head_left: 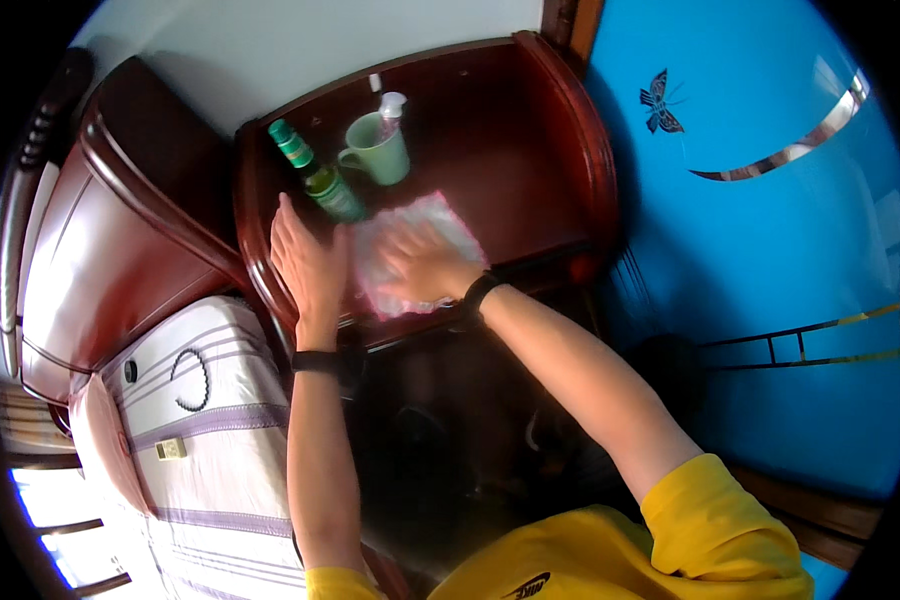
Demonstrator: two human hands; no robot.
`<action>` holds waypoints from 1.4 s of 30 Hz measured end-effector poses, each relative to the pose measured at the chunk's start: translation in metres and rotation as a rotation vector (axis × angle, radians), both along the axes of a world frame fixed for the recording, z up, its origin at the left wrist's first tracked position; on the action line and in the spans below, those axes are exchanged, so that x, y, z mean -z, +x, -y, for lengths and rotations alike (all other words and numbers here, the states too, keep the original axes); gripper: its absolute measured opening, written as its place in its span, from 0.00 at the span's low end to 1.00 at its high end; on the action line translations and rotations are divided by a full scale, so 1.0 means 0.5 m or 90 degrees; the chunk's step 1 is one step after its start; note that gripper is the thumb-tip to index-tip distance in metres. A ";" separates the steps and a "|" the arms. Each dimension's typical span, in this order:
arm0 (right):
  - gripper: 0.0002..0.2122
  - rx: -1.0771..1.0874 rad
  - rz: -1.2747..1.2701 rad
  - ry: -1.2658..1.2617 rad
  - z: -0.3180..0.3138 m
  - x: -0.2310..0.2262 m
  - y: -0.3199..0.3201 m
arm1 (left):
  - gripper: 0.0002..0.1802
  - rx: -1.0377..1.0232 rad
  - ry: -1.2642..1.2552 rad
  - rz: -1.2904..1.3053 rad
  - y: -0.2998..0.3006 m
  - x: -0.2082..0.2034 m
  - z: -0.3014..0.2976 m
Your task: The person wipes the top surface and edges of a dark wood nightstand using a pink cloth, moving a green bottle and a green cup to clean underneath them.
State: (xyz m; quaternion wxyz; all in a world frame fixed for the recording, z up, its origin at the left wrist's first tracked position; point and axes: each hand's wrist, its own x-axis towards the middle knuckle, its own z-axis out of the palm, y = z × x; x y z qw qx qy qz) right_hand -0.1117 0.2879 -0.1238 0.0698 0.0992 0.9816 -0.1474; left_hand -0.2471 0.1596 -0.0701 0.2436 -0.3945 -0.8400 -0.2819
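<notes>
- Live at the desk [515, 130]: pink-edged cloth [450, 225] out near the front edge, under the right hand [425, 262], palm down, fingers fanned, blurred, no pinch on the fabric to be seen.
- Over to the left hand [308, 265]: fingers straight, thumb apart, gripping nothing visible, just beside the bottle [315, 180]; cannot tell about contact with it.
- Danger here! Could topple the bottle with one careless leftward sweep, or by catching its base with the cloth's far corner.
- Could jolt the mug [377, 150] too, by reaching too far back or by a falling bottle.
- Might drop cloth over the front edge by pulling too hard toward the body.
- In the way: bottle and mug across the back left, raised rim along the right.
- Further out: bed [210, 480] at left with beaded loop [206, 390], blue door [760, 250] at right.
</notes>
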 end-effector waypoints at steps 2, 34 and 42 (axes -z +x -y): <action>0.41 0.029 0.017 -0.008 -0.051 -0.002 0.018 | 0.57 0.029 0.039 0.080 -0.001 0.011 -0.018; 0.36 0.294 -0.144 0.106 -0.468 -0.035 0.022 | 0.27 0.140 0.004 0.205 0.057 0.048 -0.140; 0.29 0.271 -0.230 0.172 -0.406 -0.085 0.054 | 0.28 0.194 0.051 0.232 0.057 0.056 -0.160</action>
